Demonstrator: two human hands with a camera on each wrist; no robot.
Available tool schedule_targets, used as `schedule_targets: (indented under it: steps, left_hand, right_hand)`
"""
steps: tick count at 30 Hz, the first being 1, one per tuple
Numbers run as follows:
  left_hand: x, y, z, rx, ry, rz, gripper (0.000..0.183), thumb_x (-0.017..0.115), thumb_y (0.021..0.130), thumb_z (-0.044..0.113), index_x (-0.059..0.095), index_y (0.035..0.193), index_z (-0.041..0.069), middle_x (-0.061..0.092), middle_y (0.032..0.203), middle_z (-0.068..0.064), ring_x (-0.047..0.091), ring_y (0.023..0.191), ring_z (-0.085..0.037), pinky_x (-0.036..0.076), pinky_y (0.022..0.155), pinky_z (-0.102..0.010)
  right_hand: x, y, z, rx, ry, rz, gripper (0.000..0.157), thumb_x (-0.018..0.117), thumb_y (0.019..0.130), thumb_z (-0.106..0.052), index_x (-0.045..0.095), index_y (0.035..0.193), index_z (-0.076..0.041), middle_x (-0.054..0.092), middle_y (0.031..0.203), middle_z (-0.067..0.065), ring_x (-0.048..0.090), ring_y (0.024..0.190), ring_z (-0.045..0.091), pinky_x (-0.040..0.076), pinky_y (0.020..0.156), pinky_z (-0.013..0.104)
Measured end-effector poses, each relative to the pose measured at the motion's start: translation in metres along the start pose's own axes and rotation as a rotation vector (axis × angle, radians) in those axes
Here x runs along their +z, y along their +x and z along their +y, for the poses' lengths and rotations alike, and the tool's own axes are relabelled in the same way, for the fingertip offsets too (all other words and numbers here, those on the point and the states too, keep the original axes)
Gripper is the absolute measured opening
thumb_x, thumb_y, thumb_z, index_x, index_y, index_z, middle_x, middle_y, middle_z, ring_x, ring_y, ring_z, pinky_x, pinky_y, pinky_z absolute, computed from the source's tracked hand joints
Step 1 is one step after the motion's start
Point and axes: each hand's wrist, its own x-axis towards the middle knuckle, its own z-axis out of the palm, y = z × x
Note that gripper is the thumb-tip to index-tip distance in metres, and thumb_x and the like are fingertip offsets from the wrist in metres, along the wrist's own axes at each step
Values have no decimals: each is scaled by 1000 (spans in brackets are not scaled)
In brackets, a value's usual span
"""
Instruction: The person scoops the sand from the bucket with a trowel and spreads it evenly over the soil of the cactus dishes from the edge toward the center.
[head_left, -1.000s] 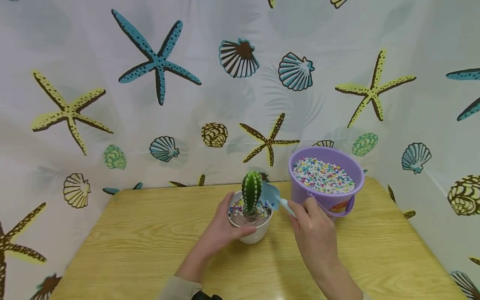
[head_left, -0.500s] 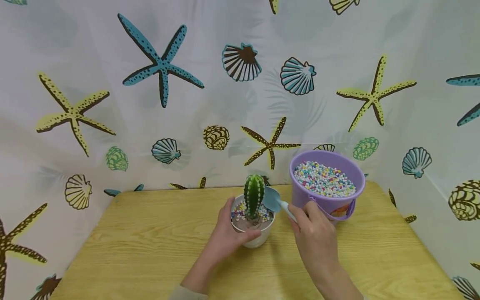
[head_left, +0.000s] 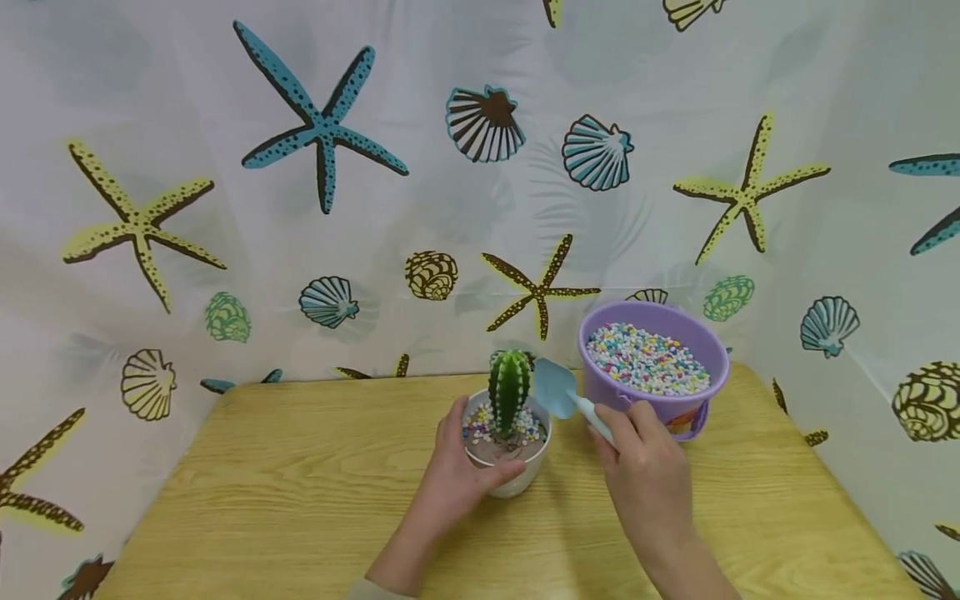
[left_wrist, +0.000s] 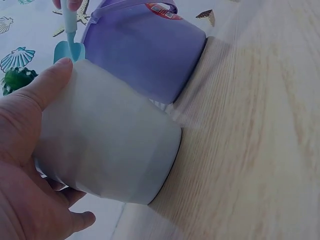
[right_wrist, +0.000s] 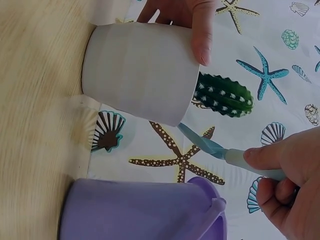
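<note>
A green cactus (head_left: 508,392) stands in a small white pot (head_left: 527,477), with colourful pebbles on part of the grey soil around its base. My left hand (head_left: 459,477) grips this pot from the left, its thumb at the near rim; the left wrist view shows some fingers behind the pot wall. In my right hand (head_left: 648,467) is the handle of a light blue toy shovel (head_left: 553,388). The blade is at the pot's right rim, beside the cactus, and looks bare. From the right wrist view, the shovel tip (right_wrist: 186,130) appears close to the rim; contact is unclear.
A purple bucket (head_left: 600,383) filled with multicoloured pebbles (head_left: 648,358) stands behind my right hand, its handle hanging at the front. Everything rests on a wooden table (head_left: 300,475). A cloth (head_left: 420,192) printed with starfish and shells closes off the back and sides.
The shovel has moved right, from over the pot's pebbles to its right rim, and its blade has turned. My right hand shifted right with it. My left hand keeps its hold on the pot.
</note>
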Motion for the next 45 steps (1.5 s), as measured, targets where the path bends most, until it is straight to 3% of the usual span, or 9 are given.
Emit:
schedule_targets:
  steps: [11,18,24,31,39,45]
  left_hand:
    - [-3,3,3,-12,41,-35,135,100,80,50,16,175,4,30,168,-32,44,149,-53,41,121,-66]
    - [-3,5,4,10,54,-42,133,101,80,48,18,175,3,27,169,-34,42,150,-55,38,122,-67]
    - [-4,6,4,11,31,-51,131,101,80,46,19,175,6,21,175,-29,39,153,-54,36,123,-67]
    - [-4,7,6,18,-8,-71,122,101,81,43,26,172,14,43,162,-28,50,145,-49,43,119,-66]
    - [-5,6,6,15,1,-71,124,101,81,44,24,172,13,42,162,-30,51,144,-50,43,118,-67]
    - [-4,8,3,27,0,-70,121,101,80,45,27,171,15,43,161,-29,52,143,-49,44,118,-67]
  right_hand:
    - [-22,8,14,-10,-57,-64,48,104,67,5,79,108,0,64,90,10,68,68,26,63,58,41]
    - [-36,14,25,-33,-73,-48,44,103,71,0,79,109,-2,61,86,8,62,62,22,57,49,43]
    - [-49,22,32,-21,-55,-93,39,100,78,-4,79,112,-2,70,89,9,67,65,20,57,50,41]
    - [-62,32,47,-6,-32,-97,37,97,81,-3,79,113,-2,76,94,13,74,69,24,58,54,43]
    - [-74,44,64,132,-10,-146,31,95,86,-3,80,113,-5,75,94,10,67,67,19,53,51,26]
    - [-81,49,77,212,-29,-170,26,93,90,-9,81,112,-7,78,100,10,61,63,19,44,50,30]
